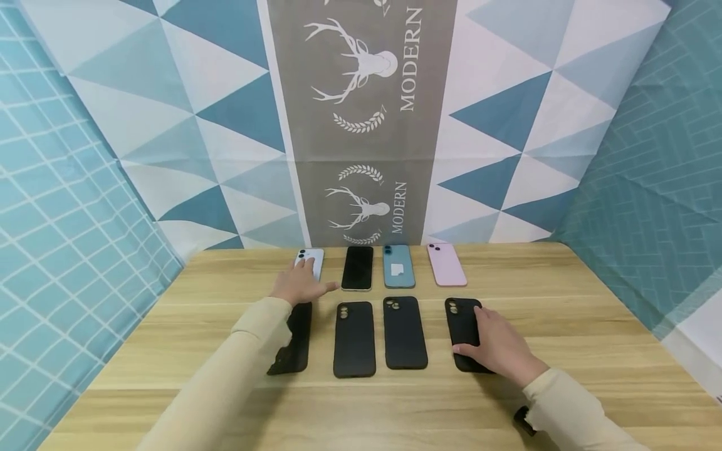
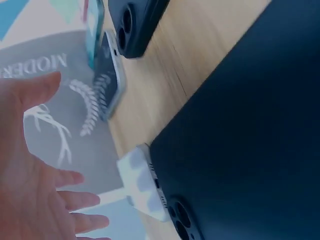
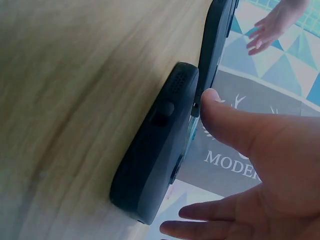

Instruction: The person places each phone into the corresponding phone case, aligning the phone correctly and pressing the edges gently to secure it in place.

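My left hand [image 1: 299, 283] reaches over the white phone [image 1: 317, 258] at the back left, its fingers extended. The left wrist view shows that hand [image 2: 40, 195] spread and apart from the white phone [image 2: 142, 182], with a black phone case [image 2: 240, 140] closer to the camera. Over at the right, my right hand [image 1: 502, 344] hovers above the rightmost black phone case [image 1: 462, 322], covering part of it. Seen from the right wrist, the thumb and fingers are loosely extended beside this case [image 3: 160, 140], and nothing is gripped.
Behind the cases lie a phone with a dark screen [image 1: 358, 268], a blue phone [image 1: 399, 266] and a pink phone [image 1: 448, 266]. Two black cases, one left of centre [image 1: 354, 338] and one at centre [image 1: 405, 332], lie on the wooden table [image 1: 361, 413]. A patterned cloth hangs behind.
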